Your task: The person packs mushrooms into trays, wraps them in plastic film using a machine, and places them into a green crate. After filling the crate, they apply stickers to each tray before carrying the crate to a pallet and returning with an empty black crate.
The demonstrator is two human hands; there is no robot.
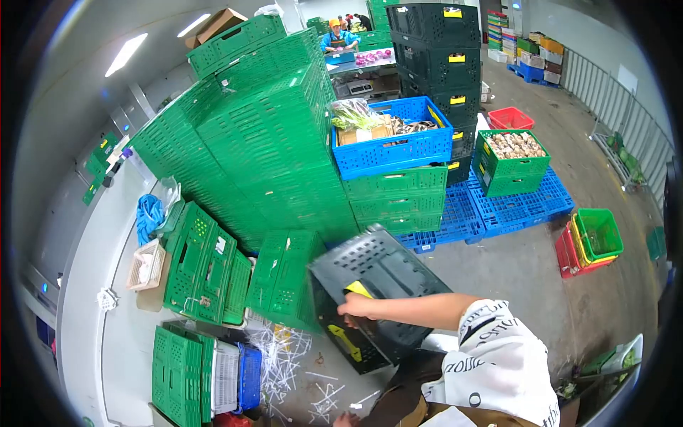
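Observation:
My right hand (358,306) is closed on the side of a black plastic crate (384,274) with yellow labels, which is tilted above the floor. Below its left part, another black crate surface (341,338) with a yellow mark shows. At the bottom edge, only a small part of my left hand (346,420) is visible; its fingers are hidden. Left of the black crate stands a green crate (284,277). A blue crate (391,160) holding leafy greens and a cardboard piece rests on stacked green crates (398,203).
Tall green crate stacks (263,135) rise behind, beside a black crate stack (437,57). Mushrooms fill a green crate (512,167) on blue pallets (523,213). Colored baskets (594,238) stand right. White strips (277,363) litter the floor. A co-worker (338,39) is at a far table.

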